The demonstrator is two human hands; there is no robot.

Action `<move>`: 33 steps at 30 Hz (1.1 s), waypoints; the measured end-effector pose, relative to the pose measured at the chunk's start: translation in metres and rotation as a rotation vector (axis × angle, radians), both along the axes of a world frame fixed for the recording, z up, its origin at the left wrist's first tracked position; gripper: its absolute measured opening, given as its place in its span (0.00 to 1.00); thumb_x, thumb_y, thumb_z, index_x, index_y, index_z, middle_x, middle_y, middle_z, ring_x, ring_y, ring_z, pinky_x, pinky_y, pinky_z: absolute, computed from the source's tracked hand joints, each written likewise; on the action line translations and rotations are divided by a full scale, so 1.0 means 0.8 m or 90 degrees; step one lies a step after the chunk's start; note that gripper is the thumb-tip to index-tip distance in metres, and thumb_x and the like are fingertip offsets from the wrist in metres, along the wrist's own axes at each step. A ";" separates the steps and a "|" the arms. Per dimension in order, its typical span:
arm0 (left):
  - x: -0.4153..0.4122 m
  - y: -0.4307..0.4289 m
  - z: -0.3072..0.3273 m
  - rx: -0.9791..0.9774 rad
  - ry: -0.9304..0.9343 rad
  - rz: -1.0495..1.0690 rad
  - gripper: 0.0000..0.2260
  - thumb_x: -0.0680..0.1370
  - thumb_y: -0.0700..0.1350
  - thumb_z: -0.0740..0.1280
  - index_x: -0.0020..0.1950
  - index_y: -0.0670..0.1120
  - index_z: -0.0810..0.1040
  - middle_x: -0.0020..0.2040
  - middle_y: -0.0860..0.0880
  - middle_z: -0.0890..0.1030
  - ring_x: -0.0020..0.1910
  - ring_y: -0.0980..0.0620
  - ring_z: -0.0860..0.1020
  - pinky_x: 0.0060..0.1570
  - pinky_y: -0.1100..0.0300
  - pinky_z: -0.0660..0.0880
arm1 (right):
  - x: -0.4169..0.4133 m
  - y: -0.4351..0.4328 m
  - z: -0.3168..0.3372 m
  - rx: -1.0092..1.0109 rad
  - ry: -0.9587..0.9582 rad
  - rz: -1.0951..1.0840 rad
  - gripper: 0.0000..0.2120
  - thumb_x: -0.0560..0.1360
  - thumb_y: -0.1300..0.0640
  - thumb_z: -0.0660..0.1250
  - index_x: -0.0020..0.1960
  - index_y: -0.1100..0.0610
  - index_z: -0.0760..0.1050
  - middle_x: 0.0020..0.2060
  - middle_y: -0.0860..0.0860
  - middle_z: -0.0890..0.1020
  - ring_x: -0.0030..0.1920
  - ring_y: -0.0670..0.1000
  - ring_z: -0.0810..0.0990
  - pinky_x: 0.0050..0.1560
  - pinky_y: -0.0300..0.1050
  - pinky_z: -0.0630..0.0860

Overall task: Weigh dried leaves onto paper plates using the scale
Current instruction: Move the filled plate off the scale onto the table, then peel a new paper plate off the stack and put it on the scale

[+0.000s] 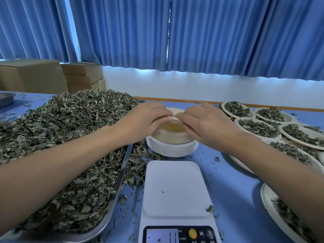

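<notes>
Behind the empty scale [172, 188], both hands, left hand [145, 122] and right hand [204, 123], pinch the top plate's [172, 114] rim on the plate stack [172, 142]; nested plates may lift together, skewing the weight.

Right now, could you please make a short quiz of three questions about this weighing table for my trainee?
1. True or false: a paper plate already lies on the scale.
2. Which side of the scale holds the filled plates? A) the person's left B) the person's right
3. Fill in: both hands, left hand and right hand, work at the top of the ____ of empty plates.

Key:
1. False; only a few leaf crumbs lie on it.
2. B; the tray of loose leaves is on the left.
3. stack
</notes>
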State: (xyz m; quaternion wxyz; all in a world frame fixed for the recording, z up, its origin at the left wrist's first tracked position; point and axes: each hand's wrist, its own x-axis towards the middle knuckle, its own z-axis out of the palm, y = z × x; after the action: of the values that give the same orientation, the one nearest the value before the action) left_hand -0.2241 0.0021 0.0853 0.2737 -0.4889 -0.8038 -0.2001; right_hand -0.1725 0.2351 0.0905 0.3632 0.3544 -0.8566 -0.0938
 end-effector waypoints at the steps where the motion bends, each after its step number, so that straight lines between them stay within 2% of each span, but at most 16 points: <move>1: 0.002 -0.001 -0.001 0.013 0.008 -0.006 0.10 0.83 0.45 0.65 0.57 0.41 0.84 0.49 0.48 0.84 0.50 0.49 0.80 0.53 0.50 0.76 | 0.002 0.000 0.001 -0.013 -0.004 0.005 0.09 0.80 0.63 0.67 0.57 0.63 0.83 0.42 0.57 0.84 0.40 0.61 0.81 0.40 0.54 0.75; 4: 0.009 -0.009 -0.005 0.117 0.009 0.008 0.16 0.84 0.49 0.60 0.54 0.41 0.84 0.51 0.48 0.84 0.52 0.49 0.80 0.55 0.50 0.76 | 0.021 -0.002 -0.003 -0.082 0.001 0.036 0.06 0.77 0.66 0.72 0.53 0.63 0.84 0.41 0.57 0.84 0.39 0.61 0.82 0.38 0.53 0.76; 8: 0.005 -0.032 -0.006 0.274 -0.073 0.103 0.20 0.86 0.50 0.54 0.57 0.42 0.83 0.53 0.49 0.82 0.56 0.53 0.78 0.58 0.54 0.74 | 0.061 -0.007 -0.028 -0.130 0.018 0.103 0.11 0.72 0.72 0.73 0.54 0.65 0.85 0.42 0.58 0.84 0.38 0.62 0.82 0.33 0.56 0.77; 12: -0.006 -0.058 -0.010 0.249 -0.197 0.247 0.19 0.86 0.52 0.55 0.53 0.47 0.84 0.53 0.47 0.83 0.53 0.50 0.79 0.51 0.55 0.70 | 0.109 -0.009 -0.053 -0.135 0.045 0.169 0.12 0.73 0.72 0.73 0.55 0.65 0.85 0.44 0.57 0.85 0.40 0.60 0.82 0.34 0.53 0.76; 14: -0.009 -0.070 -0.015 0.204 -0.245 0.305 0.18 0.86 0.52 0.57 0.51 0.46 0.84 0.46 0.47 0.84 0.45 0.49 0.80 0.43 0.56 0.69 | 0.132 -0.011 -0.064 -0.130 0.052 0.182 0.11 0.75 0.71 0.72 0.56 0.64 0.85 0.45 0.56 0.85 0.41 0.58 0.82 0.35 0.51 0.75; 16: -0.009 -0.080 -0.021 0.189 -0.299 0.331 0.18 0.85 0.52 0.59 0.51 0.43 0.84 0.28 0.54 0.78 0.27 0.57 0.74 0.36 0.58 0.67 | 0.148 -0.011 -0.073 -0.132 0.045 0.179 0.13 0.74 0.71 0.72 0.56 0.63 0.85 0.45 0.55 0.85 0.41 0.57 0.82 0.34 0.51 0.75; 18: -0.006 -0.086 -0.025 0.204 -0.323 0.346 0.15 0.84 0.51 0.61 0.51 0.45 0.83 0.22 0.58 0.73 0.22 0.61 0.69 0.32 0.59 0.66 | 0.157 -0.009 -0.080 -0.145 0.027 0.172 0.13 0.73 0.71 0.73 0.56 0.63 0.85 0.44 0.55 0.85 0.40 0.58 0.82 0.33 0.52 0.75; 20: 0.004 -0.086 -0.024 0.223 -0.302 0.325 0.11 0.84 0.50 0.62 0.51 0.50 0.84 0.25 0.62 0.76 0.25 0.65 0.72 0.31 0.62 0.68 | 0.162 -0.006 -0.083 -0.166 0.014 0.162 0.12 0.74 0.70 0.74 0.56 0.63 0.85 0.44 0.55 0.85 0.40 0.58 0.82 0.33 0.53 0.76; 21: 0.010 -0.084 -0.021 0.219 -0.288 0.307 0.10 0.84 0.49 0.63 0.52 0.51 0.84 0.30 0.63 0.79 0.31 0.66 0.75 0.34 0.65 0.69 | 0.164 -0.005 -0.082 -0.177 0.009 0.154 0.12 0.74 0.70 0.74 0.56 0.63 0.85 0.44 0.55 0.85 0.40 0.58 0.82 0.33 0.53 0.76; 23: 0.019 -0.081 -0.017 0.174 -0.270 0.283 0.09 0.83 0.49 0.64 0.56 0.51 0.84 0.47 0.58 0.83 0.47 0.59 0.79 0.46 0.63 0.72 | 0.167 -0.006 -0.082 -0.174 -0.010 0.144 0.11 0.74 0.68 0.74 0.56 0.62 0.86 0.45 0.54 0.85 0.41 0.57 0.83 0.34 0.52 0.77; 24: 0.022 -0.079 -0.016 0.136 -0.266 0.281 0.09 0.83 0.48 0.64 0.57 0.50 0.83 0.52 0.55 0.82 0.51 0.55 0.79 0.51 0.60 0.72 | 0.167 -0.008 -0.081 -0.160 -0.030 0.147 0.10 0.76 0.66 0.74 0.56 0.61 0.86 0.46 0.53 0.85 0.42 0.56 0.83 0.36 0.51 0.78; 26: 0.022 -0.078 -0.015 0.039 -0.263 0.300 0.09 0.82 0.49 0.65 0.58 0.50 0.83 0.56 0.52 0.82 0.54 0.51 0.79 0.55 0.55 0.75 | 0.168 -0.010 -0.078 -0.138 -0.096 0.139 0.10 0.80 0.54 0.71 0.57 0.57 0.86 0.49 0.50 0.85 0.46 0.53 0.83 0.42 0.49 0.80; 28: 0.018 -0.076 -0.017 -0.047 -0.267 0.338 0.12 0.82 0.51 0.65 0.62 0.50 0.80 0.58 0.49 0.82 0.54 0.48 0.81 0.56 0.51 0.78 | 0.168 -0.009 -0.079 -0.165 -0.162 0.087 0.19 0.81 0.42 0.64 0.58 0.53 0.86 0.53 0.45 0.84 0.50 0.48 0.81 0.46 0.47 0.80; 31: 0.005 -0.078 -0.023 -0.118 -0.308 0.400 0.18 0.82 0.51 0.64 0.71 0.50 0.73 0.55 0.48 0.81 0.45 0.49 0.82 0.46 0.53 0.79 | 0.157 -0.009 -0.079 -0.377 -0.180 0.015 0.25 0.84 0.37 0.54 0.57 0.49 0.85 0.54 0.39 0.82 0.56 0.43 0.80 0.51 0.47 0.79; 32: 0.002 -0.078 -0.025 -0.139 -0.333 0.412 0.20 0.82 0.51 0.64 0.74 0.50 0.70 0.58 0.47 0.80 0.48 0.49 0.82 0.46 0.55 0.78 | 0.148 -0.010 -0.077 -0.485 -0.177 -0.003 0.26 0.84 0.37 0.53 0.55 0.50 0.85 0.52 0.39 0.82 0.56 0.43 0.80 0.52 0.45 0.77; 33: -0.001 -0.078 -0.028 -0.159 -0.358 0.421 0.23 0.82 0.50 0.64 0.76 0.49 0.67 0.65 0.45 0.78 0.56 0.46 0.81 0.51 0.56 0.76 | 0.135 -0.010 -0.075 -0.599 -0.177 -0.026 0.25 0.84 0.38 0.53 0.53 0.50 0.85 0.50 0.39 0.83 0.54 0.43 0.81 0.51 0.45 0.76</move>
State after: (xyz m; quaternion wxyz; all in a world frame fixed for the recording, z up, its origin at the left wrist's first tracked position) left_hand -0.2251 -0.0602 0.0628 0.0332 -0.1619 -0.9779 -0.1285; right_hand -0.0646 0.2270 0.0307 0.3643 0.1446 -0.8532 0.3442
